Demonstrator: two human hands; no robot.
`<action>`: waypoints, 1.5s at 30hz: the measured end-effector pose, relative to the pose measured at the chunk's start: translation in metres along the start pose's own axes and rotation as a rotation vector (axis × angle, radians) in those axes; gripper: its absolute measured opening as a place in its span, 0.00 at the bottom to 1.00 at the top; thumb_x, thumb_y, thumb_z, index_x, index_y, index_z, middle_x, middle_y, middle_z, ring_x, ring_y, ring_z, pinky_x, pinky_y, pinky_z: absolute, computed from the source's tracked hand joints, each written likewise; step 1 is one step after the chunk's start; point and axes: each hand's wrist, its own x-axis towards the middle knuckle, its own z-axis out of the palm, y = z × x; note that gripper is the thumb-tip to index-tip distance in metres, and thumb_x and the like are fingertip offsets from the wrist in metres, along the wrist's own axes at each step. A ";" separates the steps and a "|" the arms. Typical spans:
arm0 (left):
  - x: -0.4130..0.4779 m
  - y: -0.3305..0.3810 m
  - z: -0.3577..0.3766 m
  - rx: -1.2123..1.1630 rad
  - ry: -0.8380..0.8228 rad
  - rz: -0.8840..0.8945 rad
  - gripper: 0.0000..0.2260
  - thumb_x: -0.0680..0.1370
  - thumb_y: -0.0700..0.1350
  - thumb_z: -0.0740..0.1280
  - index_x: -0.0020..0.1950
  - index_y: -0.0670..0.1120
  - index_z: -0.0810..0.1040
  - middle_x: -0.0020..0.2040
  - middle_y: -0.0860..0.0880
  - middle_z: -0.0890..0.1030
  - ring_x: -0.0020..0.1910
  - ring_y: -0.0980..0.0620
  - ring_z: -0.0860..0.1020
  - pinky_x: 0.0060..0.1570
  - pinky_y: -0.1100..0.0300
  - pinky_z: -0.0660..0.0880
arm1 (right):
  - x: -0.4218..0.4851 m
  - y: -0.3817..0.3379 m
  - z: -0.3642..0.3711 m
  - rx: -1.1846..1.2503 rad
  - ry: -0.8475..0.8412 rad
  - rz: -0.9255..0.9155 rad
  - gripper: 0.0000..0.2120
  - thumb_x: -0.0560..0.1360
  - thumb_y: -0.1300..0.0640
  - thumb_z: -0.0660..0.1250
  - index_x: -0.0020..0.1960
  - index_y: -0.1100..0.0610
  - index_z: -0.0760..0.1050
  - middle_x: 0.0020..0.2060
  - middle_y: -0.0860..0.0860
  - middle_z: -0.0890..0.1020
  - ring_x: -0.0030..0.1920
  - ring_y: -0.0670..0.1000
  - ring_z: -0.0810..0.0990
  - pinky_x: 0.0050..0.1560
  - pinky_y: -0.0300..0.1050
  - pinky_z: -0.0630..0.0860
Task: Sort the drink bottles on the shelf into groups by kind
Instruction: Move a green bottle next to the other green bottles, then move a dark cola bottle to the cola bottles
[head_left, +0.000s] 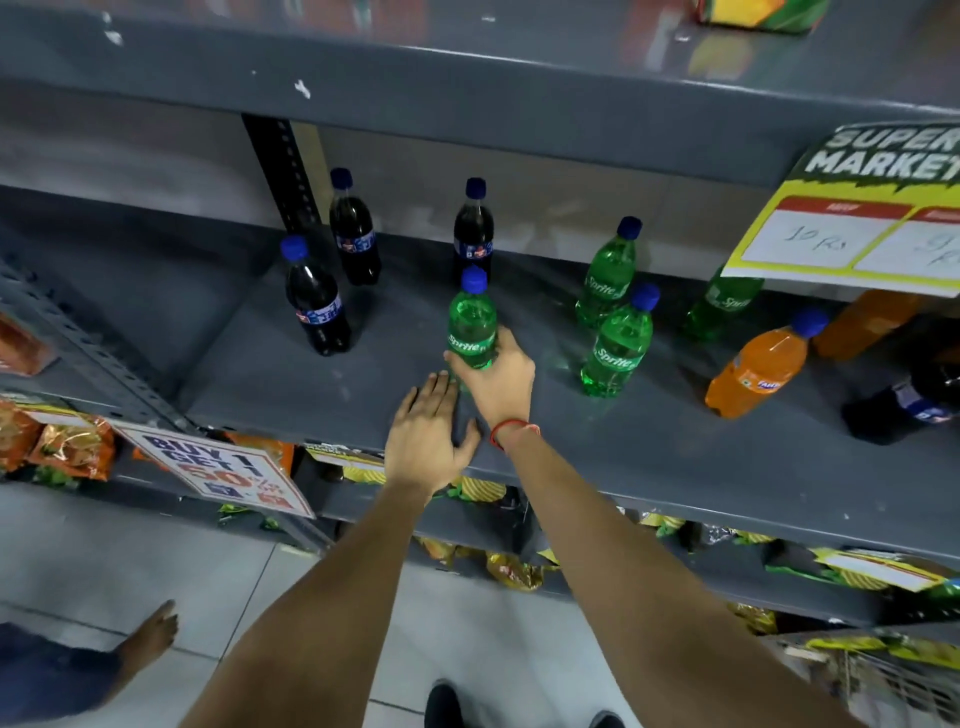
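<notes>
A green Sprite bottle (471, 328) is being held upright on the shelf (332, 384) by the right hand (497, 378), fingers wrapped round it, just in front of a dark cola bottle (473, 228). Left hand (427, 437) is lying flat, fingers spread, empty. The bottle should prob. be lifted clear, kept vertical, and set w/ the other Sprite bottles (613, 306) to the cola's right.

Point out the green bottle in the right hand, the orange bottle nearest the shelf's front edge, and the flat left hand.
Held green bottle (471, 325), head view, label.
Orange bottle (761, 366), head view, body.
Left hand (428, 441), head view, back.
</notes>
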 end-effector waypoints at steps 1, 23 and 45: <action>0.000 0.000 0.000 0.004 0.004 0.004 0.31 0.73 0.57 0.53 0.68 0.37 0.68 0.67 0.39 0.72 0.68 0.44 0.68 0.69 0.48 0.62 | -0.006 0.003 -0.006 0.022 0.037 0.004 0.19 0.63 0.50 0.77 0.48 0.57 0.74 0.40 0.54 0.84 0.43 0.54 0.82 0.43 0.49 0.79; 0.003 0.109 0.029 -0.037 -0.166 0.278 0.25 0.79 0.53 0.52 0.72 0.42 0.63 0.74 0.44 0.62 0.74 0.50 0.58 0.73 0.53 0.51 | -0.026 0.082 -0.188 -0.143 0.313 0.066 0.21 0.65 0.49 0.76 0.52 0.57 0.75 0.45 0.55 0.85 0.46 0.57 0.83 0.47 0.55 0.80; 0.000 0.133 0.041 0.140 -0.141 0.319 0.42 0.72 0.70 0.42 0.73 0.41 0.60 0.74 0.44 0.61 0.74 0.48 0.57 0.72 0.50 0.56 | 0.043 0.168 -0.358 -0.012 0.718 0.486 0.37 0.64 0.56 0.77 0.67 0.64 0.64 0.65 0.62 0.71 0.67 0.61 0.70 0.68 0.52 0.67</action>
